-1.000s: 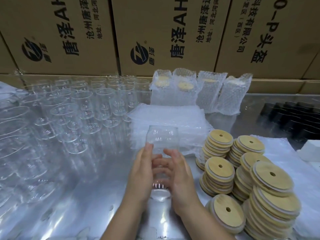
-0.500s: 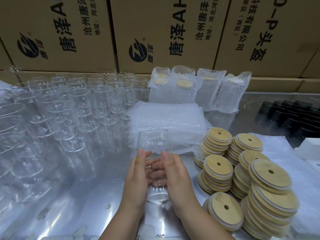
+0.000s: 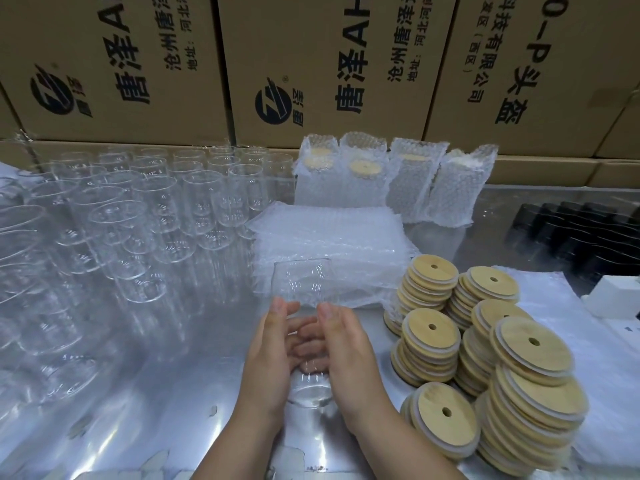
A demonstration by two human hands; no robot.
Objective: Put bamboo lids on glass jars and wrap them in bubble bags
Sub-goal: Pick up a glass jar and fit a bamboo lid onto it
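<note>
Head view, looking down. Held upright at the near middle of the shiny table (image 3: pixel 156 393): one lidless glass jar (image 3: pixel 301 282). Left hand (image 3: pixel 268 358) wrapped round its left side, right hand (image 3: pixel 349 358) round its right, fingers curled behind the glass and meeting there, thumbs lying up the near side. Base low over the tabletop; touching or not, cannot tell.

Directly behind the jar, a flat stack of bubble bags (image 3: pixel 329 244), partly seen through the glass. Just right of the right hand, leaning stacks of bamboo lids (image 3: pixel 519 375) with centre holes, resting on a white sheet (image 3: pixel 606 375), the nearest stack close beside the right wrist. To the left, well apart from the hands, rows of empty jars (image 3: pixel 138 220), mouths up. At the back, four wrapped jars (image 3: pixel 381 181) standing before cardboard boxes (image 3: pixel 311 64) printed in black characters. Far right, black items (image 3: pixel 571 230), too dark to make out, with a white box (image 3: pixel 613 299) nearer the front.
</note>
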